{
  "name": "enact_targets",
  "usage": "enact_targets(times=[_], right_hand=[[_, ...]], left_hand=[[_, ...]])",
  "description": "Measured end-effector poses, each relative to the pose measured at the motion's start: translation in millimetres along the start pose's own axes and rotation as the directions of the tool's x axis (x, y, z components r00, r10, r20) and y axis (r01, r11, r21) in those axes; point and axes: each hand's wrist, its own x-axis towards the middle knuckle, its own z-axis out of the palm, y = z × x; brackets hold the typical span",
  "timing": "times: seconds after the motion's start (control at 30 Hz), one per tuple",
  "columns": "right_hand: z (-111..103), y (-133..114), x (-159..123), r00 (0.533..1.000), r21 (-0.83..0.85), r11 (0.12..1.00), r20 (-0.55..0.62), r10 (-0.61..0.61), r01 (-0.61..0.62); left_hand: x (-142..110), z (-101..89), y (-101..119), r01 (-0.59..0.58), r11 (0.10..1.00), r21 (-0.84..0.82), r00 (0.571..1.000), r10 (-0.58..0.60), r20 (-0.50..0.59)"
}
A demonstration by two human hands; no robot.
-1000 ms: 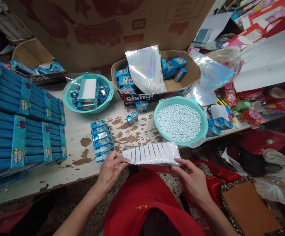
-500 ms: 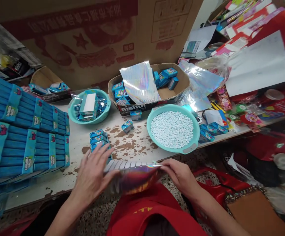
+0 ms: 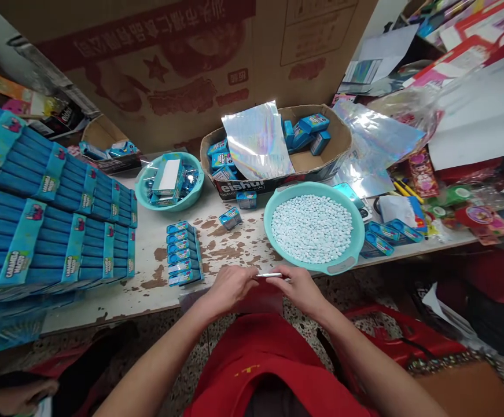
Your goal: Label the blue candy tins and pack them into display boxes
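Pinched between the fingers of my left hand (image 3: 233, 285) and my right hand (image 3: 298, 286) is a clear plastic sheet (image 3: 261, 300), possibly a bag. It hangs in front of the red apron, and a thin white edge shows between the two hands. Left of my left hand, several small blue boxes (image 3: 183, 255) stand in a row on the worn white table (image 3: 147, 292). A turquoise bowl (image 3: 269, 234) full of small pale candies (image 3: 312, 229) stands just beyond my right hand. Two loose blue boxes (image 3: 230, 218) lie past the hands.
Stacked blue display packs (image 3: 52, 231) fill the left. Behind are a smaller turquoise bowl (image 3: 191, 204), an open carton (image 3: 341, 162) with blue boxes and shiny film (image 3: 258, 139), and a large cardboard box (image 3: 269, 69). Another person's hand (image 3: 30, 397) shows at lower left.
My left hand has moved right, away from the row of blue boxes, and closed on the plastic near my right hand. The sheet's white-striped top is now seen as a thin edge.
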Motion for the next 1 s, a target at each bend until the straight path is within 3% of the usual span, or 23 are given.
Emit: enact_targets(times=[0.17,0.27,0.43,0.5,0.57,0.7,0.8,0.87,1.0], right_hand=[[-2,13,-1,0.991,0.193,0.973,-0.023,0.134,-0.127],[-8,16,-3,0.993,0.181,0.976,-0.003,0.120,-0.118],[-6,24,-7,0.975,-0.200,0.975,-0.176,-0.136,0.099],[-2,28,-8,0.952,-0.303,0.935,-0.181,-0.245,0.183],[2,32,-8,0.946,-0.299,0.923,-0.136,-0.293,0.243],[4,34,-8,0.979,0.037,0.986,-0.132,-0.157,0.163],[3,34,-6,0.997,0.276,0.960,-0.075,-0.026,0.045],[2,34,-5,0.999,0.250,0.968,-0.044,-0.005,0.016],[1,38,-2,0.994,0.126,0.992,-0.109,-0.004,0.018]], left_hand=[[6,-0.9,6,0.018,0.997,-0.076,1.000,-0.019,-0.014],[9,-0.2,13,0.010,0.999,-0.034,1.000,-0.011,-0.005],[12,1.0,24,0.053,0.999,-0.013,0.999,-0.052,0.015],[14,0.5,28,0.041,0.999,-0.019,0.999,-0.041,0.016],[17,0.3,31,0.015,1.000,-0.027,1.000,-0.015,0.013],[21,3.3,30,0.053,0.999,-0.008,0.999,-0.053,-0.005],[22,7.2,29,0.080,0.997,-0.004,0.996,-0.081,-0.045],[21,9.1,28,0.087,0.996,-0.022,0.994,-0.088,-0.056],[17,11.4,18,0.152,0.985,-0.087,0.985,-0.159,-0.071]])
